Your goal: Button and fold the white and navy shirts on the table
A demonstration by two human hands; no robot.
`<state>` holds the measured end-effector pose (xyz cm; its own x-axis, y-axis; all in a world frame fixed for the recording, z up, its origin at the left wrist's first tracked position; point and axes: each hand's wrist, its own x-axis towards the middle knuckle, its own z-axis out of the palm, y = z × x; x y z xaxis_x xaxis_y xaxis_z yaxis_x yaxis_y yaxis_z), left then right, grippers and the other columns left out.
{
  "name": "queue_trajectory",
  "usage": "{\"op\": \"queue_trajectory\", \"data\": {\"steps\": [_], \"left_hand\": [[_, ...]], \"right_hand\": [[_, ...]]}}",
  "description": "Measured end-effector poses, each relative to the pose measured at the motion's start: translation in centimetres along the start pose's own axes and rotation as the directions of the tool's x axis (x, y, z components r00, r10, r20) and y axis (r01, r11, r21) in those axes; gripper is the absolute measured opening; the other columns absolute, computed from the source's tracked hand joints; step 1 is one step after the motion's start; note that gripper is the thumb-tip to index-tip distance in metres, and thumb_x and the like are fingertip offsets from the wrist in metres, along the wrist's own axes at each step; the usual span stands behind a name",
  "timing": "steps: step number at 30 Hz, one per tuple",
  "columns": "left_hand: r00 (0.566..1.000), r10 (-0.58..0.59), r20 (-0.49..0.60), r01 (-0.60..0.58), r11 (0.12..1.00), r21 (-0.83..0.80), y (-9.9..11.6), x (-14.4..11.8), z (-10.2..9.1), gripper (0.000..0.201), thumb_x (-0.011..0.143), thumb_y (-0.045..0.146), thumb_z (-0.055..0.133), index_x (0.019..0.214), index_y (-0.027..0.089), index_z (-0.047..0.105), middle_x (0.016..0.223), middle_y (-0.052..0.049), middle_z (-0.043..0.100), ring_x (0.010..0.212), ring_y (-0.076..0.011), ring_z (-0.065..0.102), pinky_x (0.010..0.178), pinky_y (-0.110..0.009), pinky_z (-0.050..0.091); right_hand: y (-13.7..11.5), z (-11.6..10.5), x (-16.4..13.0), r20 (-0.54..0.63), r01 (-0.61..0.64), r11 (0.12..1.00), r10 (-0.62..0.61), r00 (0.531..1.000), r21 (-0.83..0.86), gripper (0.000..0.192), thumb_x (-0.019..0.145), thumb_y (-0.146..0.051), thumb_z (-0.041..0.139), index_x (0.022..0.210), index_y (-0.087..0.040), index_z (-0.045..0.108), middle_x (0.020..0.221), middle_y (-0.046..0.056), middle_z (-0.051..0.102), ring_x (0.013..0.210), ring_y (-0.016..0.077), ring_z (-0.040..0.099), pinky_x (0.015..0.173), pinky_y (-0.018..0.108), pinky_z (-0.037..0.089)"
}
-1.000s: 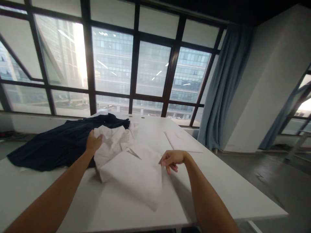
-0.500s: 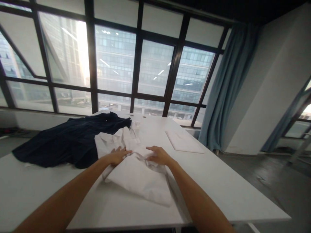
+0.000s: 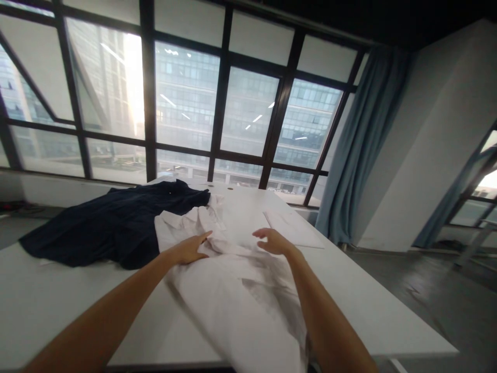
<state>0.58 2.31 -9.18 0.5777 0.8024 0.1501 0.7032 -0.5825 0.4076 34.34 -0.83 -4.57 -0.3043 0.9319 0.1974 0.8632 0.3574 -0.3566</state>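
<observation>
A crumpled white garment (image 3: 229,285), its exact kind hard to make out, lies across the middle of the table. Its near part spreads down to the front edge and appears to hang over it. My left hand (image 3: 190,249) rests on the upper left of the cloth, thumb and fingers apart. To the right, my right hand (image 3: 274,241) hovers at or just above the cloth with its fingers loosely spread and nothing seen in them. A dark navy garment (image 3: 104,223) lies flat to the left, partly under or against the white one.
A flat, folded white piece (image 3: 298,230) lies on the white table (image 3: 373,305) at the right. Framed windows (image 3: 186,98) stand behind the table. A blue curtain (image 3: 353,155) hangs beside a pillar at the right.
The near part of the white garment has unfolded toward me and over the front edge. My right hand has moved right and slightly up, off the folds; my left hand has shifted slightly.
</observation>
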Motion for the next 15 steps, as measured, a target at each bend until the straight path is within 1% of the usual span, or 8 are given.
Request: {"op": "queue_trajectory", "data": {"steps": [2,5,7,9,10,11,13,15], "left_hand": [[0.999,-0.024,-0.028,0.026,0.995,0.101,0.6,-0.2,-0.2,0.079,0.074,0.042,0.063,0.143,0.016,0.037,0.134,-0.014,0.055,0.12,-0.0293,0.053,0.099,-0.036,0.039],[0.999,-0.043,-0.009,0.044,0.976,0.213,1.3,-0.2,-1.1,0.066,0.073,0.038,0.064,0.135,0.018,0.05,0.119,-0.012,0.065,0.109,-0.029,0.06,0.093,-0.035,0.042],[0.999,-0.047,0.006,0.044,0.975,0.217,1.4,-0.3,-2.4,0.054,0.074,0.033,0.062,0.126,0.022,0.057,0.108,-0.008,0.069,0.101,-0.0258,0.062,0.088,-0.032,0.043],[0.999,-0.033,-0.001,0.033,0.981,0.192,0.8,-0.8,-4.5,0.036,0.074,0.029,0.059,0.108,0.022,0.067,0.101,-0.005,0.07,0.096,-0.0225,0.063,0.086,-0.028,0.044],[1.0,-0.025,-0.003,0.025,0.984,0.176,0.1,-1.3,-5.7,0.027,0.074,0.028,0.058,0.097,0.021,0.07,0.098,-0.005,0.071,0.094,-0.0212,0.062,0.084,-0.026,0.044],[1.0,-0.024,-0.003,0.024,0.987,0.162,-0.9,-1.9,-6.9,0.021,0.073,0.026,0.057,0.088,0.019,0.07,0.094,-0.005,0.07,0.092,-0.0203,0.062,0.083,-0.025,0.044],[0.997,-0.075,0.012,0.072,0.987,0.145,-3.4,-3.5,-9.3,0.015,0.069,0.023,0.056,0.077,0.018,0.068,0.085,-0.002,0.07,0.086,-0.0193,0.062,0.077,-0.024,0.044],[0.975,-0.217,-0.056,0.223,0.962,0.156,-5.8,-4.8,-10.9,0.013,0.066,0.018,0.054,0.07,0.018,0.066,0.078,-0.003,0.069,0.08,-0.0209,0.063,0.073,-0.025,0.045]], "right_hand": [[-3.0,2.7,2.2,-0.026,0.161,0.985,-0.16,0.987,0.057,0.034,0.079,-0.028,0.064,0.112,-0.022,0.067,0.102,0.005,0.07,0.094,0.0226,0.062,0.083,0.034,0.05],[-5.9,4.9,5.1,-0.033,0.164,0.986,-0.163,0.986,0.041,0.032,0.085,-0.038,0.063,0.112,-0.021,0.064,0.107,0.004,0.066,0.095,0.0219,0.061,0.083,0.035,0.051],[-5.6,4.0,6.4,-0.055,0.11,0.994,-0.109,0.992,0.007,0.029,0.09,-0.037,0.057,0.11,-0.017,0.063,0.111,0.008,0.064,0.098,0.0233,0.061,0.084,0.039,0.05],[-3.7,1.8,6.5,-0.077,-0.026,0.995,0.018,0.997,-0.101,0.024,0.09,-0.03,0.055,0.103,-0.013,0.066,0.108,0.015,0.065,0.101,0.0283,0.061,0.085,0.042,0.048],[-2.2,0.5,6.1,-0.081,-0.149,0.966,0.134,0.988,-0.213,0.022,0.087,-0.026,0.056,0.1,-0.012,0.068,0.105,0.017,0.066,0.102,0.0303,0.061,0.085,0.041,0.048],[-0.5,-0.7,5.4,-0.065,-0.26,0.906,0.253,0.965,-0.334,0.023,0.085,-0.023,0.056,0.1,-0.011,0.068,0.107,0.019,0.066,0.104,0.0307,0.061,0.085,0.04,0.047],[2.9,-2.7,3.2,0.03,-0.397,0.755,0.481,0.876,-0.522,0.03,0.081,-0.02,0.057,0.107,-0.01,0.067,0.114,0.02,0.064,0.108,0.0294,0.061,0.085,0.037,0.047],[5.2,-3.5,0.7,0.07,-0.436,0.69,0.574,0.816,-0.578,0.033,0.074,-0.017,0.063,0.105,-0.007,0.068,0.113,0.022,0.064,0.108,0.032,0.06,0.086,0.039,0.047]]}}
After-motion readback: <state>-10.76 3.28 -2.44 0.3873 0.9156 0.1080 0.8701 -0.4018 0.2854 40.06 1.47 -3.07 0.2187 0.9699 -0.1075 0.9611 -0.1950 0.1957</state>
